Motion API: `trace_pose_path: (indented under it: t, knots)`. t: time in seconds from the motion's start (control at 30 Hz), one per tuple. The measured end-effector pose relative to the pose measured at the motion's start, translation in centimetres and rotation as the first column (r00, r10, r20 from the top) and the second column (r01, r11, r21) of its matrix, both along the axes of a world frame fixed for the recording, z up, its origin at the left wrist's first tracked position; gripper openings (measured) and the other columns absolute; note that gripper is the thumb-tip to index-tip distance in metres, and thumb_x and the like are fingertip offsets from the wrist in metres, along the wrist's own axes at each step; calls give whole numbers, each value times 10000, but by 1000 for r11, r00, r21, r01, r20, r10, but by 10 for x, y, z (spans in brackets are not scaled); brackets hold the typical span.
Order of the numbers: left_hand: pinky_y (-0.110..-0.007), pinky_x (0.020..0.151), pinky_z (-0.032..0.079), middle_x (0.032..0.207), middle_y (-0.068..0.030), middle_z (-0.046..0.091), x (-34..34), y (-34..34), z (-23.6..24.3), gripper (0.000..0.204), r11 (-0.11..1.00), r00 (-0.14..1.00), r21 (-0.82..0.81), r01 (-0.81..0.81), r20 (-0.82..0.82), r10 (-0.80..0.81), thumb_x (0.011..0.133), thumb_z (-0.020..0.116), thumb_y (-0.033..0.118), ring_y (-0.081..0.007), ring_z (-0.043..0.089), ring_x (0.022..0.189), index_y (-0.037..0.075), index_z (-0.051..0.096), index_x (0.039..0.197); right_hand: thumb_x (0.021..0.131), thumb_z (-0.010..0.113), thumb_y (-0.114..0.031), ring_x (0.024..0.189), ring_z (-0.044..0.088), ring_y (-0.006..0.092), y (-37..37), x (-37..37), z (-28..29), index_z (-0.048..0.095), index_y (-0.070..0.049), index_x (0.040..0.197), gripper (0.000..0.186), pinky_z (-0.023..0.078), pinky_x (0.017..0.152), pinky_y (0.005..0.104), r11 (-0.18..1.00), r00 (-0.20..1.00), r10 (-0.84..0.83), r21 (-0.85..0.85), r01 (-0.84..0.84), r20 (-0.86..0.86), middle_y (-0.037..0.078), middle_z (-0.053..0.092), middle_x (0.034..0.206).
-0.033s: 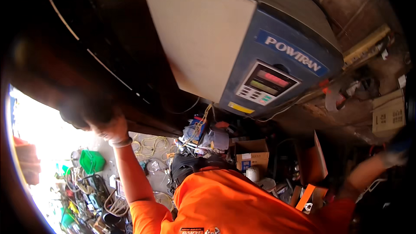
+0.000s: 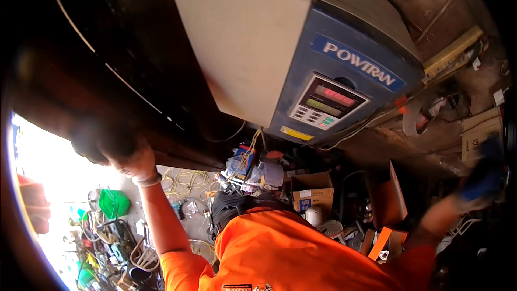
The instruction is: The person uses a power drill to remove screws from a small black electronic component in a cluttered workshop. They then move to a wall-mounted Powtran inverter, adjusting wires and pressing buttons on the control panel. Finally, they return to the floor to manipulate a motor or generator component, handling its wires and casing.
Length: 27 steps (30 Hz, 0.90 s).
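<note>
Steady left hand point(image 2: 117, 148) beside dark surface point(image 2: 145, 83), at left; control right hand point(image 2: 481, 180), far right — cannot tell finger spread or hold on either.

From where I stand, this looks like a cluttered workshop: a big, boxy cream-and-blue control unit point(image 2: 293, 62) with a lit red readout and keypad, loops of thin yellow cord point(image 2: 188, 181) on the grey floor, a heap of tangled hoses and machine parts point(image 2: 116, 240) around a bright green plastic tub point(image 2: 114, 203), and an open brown cardboard box point(image 2: 315, 196) amid more jumble.
</note>
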<state>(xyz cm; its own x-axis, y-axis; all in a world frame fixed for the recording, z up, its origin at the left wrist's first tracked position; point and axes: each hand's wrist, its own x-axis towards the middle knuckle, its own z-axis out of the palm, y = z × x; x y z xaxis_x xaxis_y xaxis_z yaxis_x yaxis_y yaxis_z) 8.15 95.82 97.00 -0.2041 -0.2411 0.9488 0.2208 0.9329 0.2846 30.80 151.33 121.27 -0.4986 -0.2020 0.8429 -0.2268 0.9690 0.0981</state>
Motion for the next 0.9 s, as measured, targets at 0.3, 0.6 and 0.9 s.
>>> trace_pose_path:
  t: [0.3,0.6,0.9]
  knots:
    - [-384,877,530,1108,-191,667,12,-1,15,551,997,993,36,75,84,-78,798,757,57,-304,662,976,-62,505,1273,890,615,-341,867,641,220,-107,-93,-232,605,-124,1271,438,504,722,353,930,729,-276,365,38,627,94,487,1370]
    - [-356,965,470,1208,-161,620,86,104,12,472,657,437,433,618,506,-744,812,628,-53,-253,596,1096,-53,548,1277,754,754,-254,764,643,202,-102,-79,-214,696,-174,1090,350,494,658,369,988,841,129,3,-154,525,21,629,1039]
    - [-231,710,492,1076,-85,671,114,194,3,461,-48,-337,988,145,4,-941,900,642,13,-93,600,842,-47,511,1338,681,805,-116,848,678,259,-131,-75,-201,713,-110,1069,398,524,732,367,954,787,293,-216,-206,543,70,677,1029]
